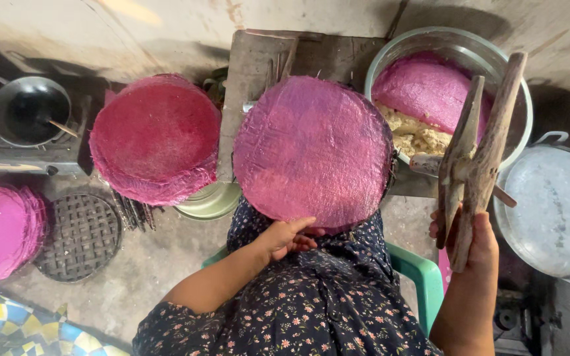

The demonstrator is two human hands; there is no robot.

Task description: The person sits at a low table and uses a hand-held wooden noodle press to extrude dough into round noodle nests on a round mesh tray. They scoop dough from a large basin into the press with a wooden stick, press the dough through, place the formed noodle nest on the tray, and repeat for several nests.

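Left hand is pinching the near edge of a big pink-purple round sheet, fingers curled narrow under the rim, so the sheet is sitting just ahead of that hand, lying flat over a wooden block. It's round, so no real long axis; its flat face is pointing up at the camera. My worry: the sheet is looking thin and is hanging past the block on the near side, so a tug from one pinched spot could be tearing it or folding it over. Off to the left of that hand, a stack of redder sheets is sagging over its support, and a bump could be sliding it off. Right hand is gripping a pair of rough wooden sticks closed tight at their lower ends; their long axis is running up and away from the hand, tips pointing over the bowl of crumbly dough. Swinging them could be clipping the sheet's edge or that bowl.
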